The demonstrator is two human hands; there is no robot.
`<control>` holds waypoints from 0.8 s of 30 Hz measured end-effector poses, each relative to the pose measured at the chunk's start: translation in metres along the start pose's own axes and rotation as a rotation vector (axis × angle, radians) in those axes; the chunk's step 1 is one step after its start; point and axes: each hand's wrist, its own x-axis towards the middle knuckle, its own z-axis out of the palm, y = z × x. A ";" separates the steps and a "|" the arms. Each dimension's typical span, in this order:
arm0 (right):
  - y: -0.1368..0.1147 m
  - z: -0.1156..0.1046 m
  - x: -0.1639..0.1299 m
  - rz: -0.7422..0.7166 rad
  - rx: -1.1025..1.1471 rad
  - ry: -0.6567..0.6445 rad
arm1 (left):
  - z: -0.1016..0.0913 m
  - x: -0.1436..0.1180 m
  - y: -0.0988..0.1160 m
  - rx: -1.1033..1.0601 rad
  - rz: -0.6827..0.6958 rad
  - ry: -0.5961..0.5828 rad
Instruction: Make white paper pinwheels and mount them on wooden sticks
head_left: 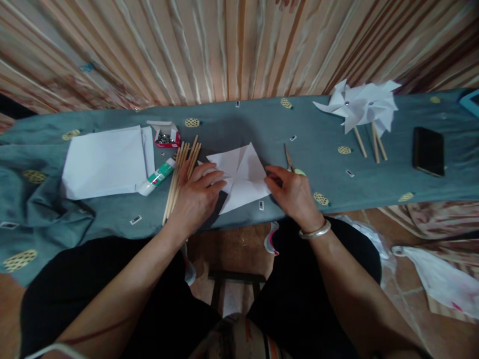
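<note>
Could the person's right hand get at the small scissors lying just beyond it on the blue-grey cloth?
Probably yes. The right hand rests on the folded white paper square, and the small scissors lie right beside its fingers with nothing between.

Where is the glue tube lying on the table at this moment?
In the head view the glue tube lies left of centre on the grey-blue cloth, between the stack of white paper and the bundle of wooden sticks, just left of the left hand.

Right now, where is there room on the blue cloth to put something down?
There is bare cloth between the scissors and the finished pinwheels, and a smaller strip between the pinwheels and the black phone. The left side is crowded: the paper stack, glue tube, pin box and sticks sit close beside the left hand.
</note>
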 end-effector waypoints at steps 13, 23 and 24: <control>-0.009 -0.005 -0.025 0.132 0.063 -0.095 | 0.000 -0.010 0.029 -0.119 0.067 -0.069; -0.004 -0.006 -0.031 -0.149 -0.133 -0.010 | 0.004 -0.007 0.034 -0.102 0.124 -0.095; -0.003 -0.007 -0.031 -0.179 -0.120 -0.002 | 0.004 -0.007 0.035 -0.100 0.135 -0.096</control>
